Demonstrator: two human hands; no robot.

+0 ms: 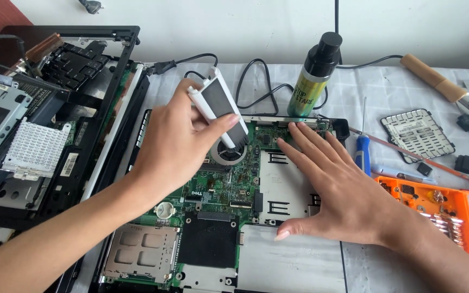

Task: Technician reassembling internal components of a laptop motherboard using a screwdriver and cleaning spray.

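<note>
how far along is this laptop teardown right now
Done: the laptop's covers are off, its green motherboard bare, removed panels stacked at left. In hand: the left hand holds a white brush over the fan; the right hand lies flat on the board. Left: the board is not yet covered again.

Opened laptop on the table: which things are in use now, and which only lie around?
In use:
left hand holding white brush
right hand flat on laptop board

Lying about:
spray bottle
blue screwdriver
orange bit case
soldering iron
</note>
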